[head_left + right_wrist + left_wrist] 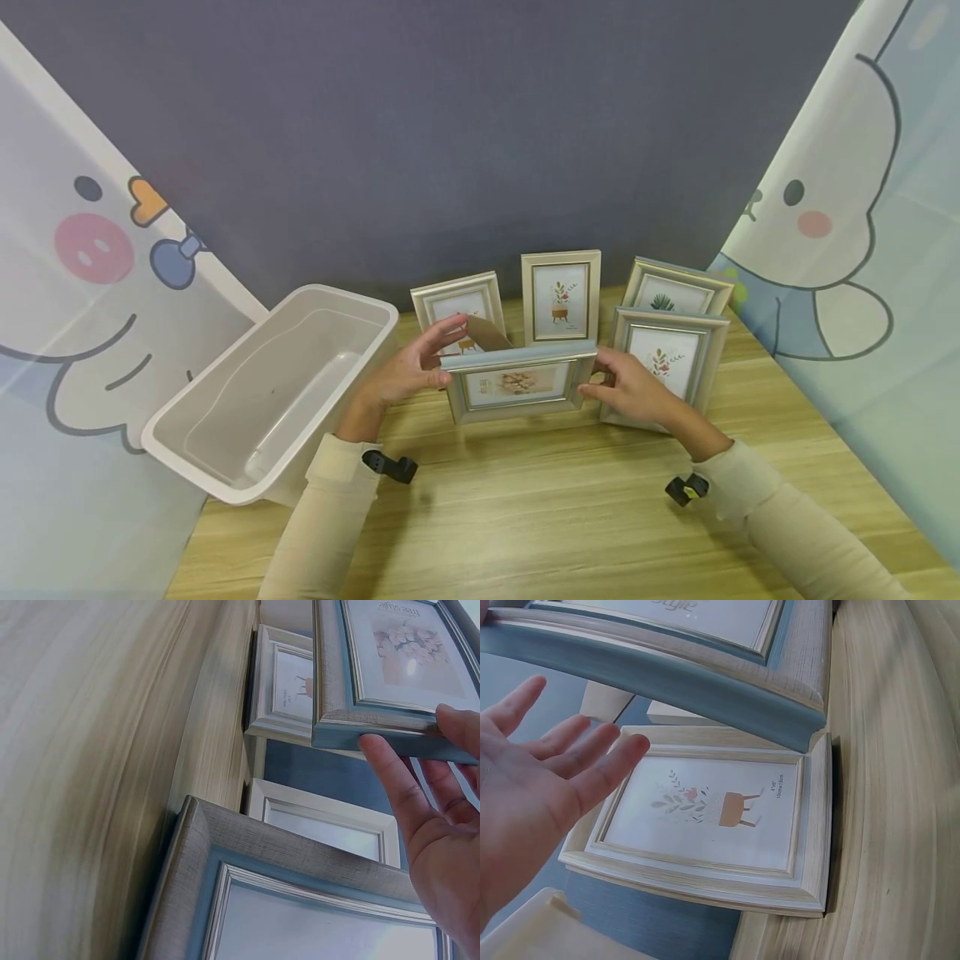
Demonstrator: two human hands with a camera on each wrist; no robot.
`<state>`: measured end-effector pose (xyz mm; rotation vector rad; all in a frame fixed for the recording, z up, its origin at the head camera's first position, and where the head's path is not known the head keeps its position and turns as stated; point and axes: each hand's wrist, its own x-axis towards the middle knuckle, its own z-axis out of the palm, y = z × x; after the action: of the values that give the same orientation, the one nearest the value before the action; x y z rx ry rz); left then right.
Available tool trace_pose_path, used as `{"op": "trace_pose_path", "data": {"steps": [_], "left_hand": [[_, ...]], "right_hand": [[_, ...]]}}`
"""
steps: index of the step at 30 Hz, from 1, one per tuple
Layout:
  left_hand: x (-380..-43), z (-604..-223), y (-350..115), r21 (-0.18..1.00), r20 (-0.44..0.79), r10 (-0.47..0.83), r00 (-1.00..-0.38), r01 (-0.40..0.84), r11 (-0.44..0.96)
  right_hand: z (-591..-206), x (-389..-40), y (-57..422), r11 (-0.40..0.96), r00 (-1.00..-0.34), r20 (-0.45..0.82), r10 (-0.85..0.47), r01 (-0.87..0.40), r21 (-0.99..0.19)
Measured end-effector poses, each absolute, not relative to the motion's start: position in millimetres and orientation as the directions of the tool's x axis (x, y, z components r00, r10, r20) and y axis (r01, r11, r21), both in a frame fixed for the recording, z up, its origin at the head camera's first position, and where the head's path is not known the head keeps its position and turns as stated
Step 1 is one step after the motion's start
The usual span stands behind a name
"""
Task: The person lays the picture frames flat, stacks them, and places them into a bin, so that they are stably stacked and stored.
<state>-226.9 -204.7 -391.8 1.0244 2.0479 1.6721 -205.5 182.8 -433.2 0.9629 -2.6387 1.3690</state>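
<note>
A picture frame (pixel 517 383) with a flower print is held sideways in front of the other frames, its blue-grey edge uppermost and a brown flap (pixel 486 333) sticking up behind it. The right hand (pixel 630 387) pinches its right end, thumb on the front and fingers at the edge, as the right wrist view also shows. At the left end, the left hand (pixel 408 367) has its thumb by the frame's corner. Its other fingers (pixel 604 769) stretch out behind, apart from the frame in the left wrist view.
Behind stand a pale frame (pixel 491 287) at left and another upright frame (pixel 561 300) in the middle. At right, a frame with a plant print (pixel 675 296) stands behind a larger-looking frame (pixel 663 362). A light plastic bin (pixel 300 442) sits left on the wooden table (pixel 510 517), against a dark wall (pixel 465 150).
</note>
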Motion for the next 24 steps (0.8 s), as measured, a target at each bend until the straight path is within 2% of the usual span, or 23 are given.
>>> {"op": "trace_pose_path", "data": {"steps": [10,24], "left_hand": [[-220.5,-385.9,-201.2,0.929,0.209,0.576,-0.791,0.343,0.135],[-211.8,-382.0,-191.7,0.909,0.226,0.422,-0.878,0.346,0.233]], "right_hand": [[-437.1,-205.8,183.1,0.435,-0.819,0.297,-0.491,-0.526,-0.731],[-437.7,-205.0,183.7,0.452,-0.833,0.286,-0.473,-0.508,-0.733]]}}
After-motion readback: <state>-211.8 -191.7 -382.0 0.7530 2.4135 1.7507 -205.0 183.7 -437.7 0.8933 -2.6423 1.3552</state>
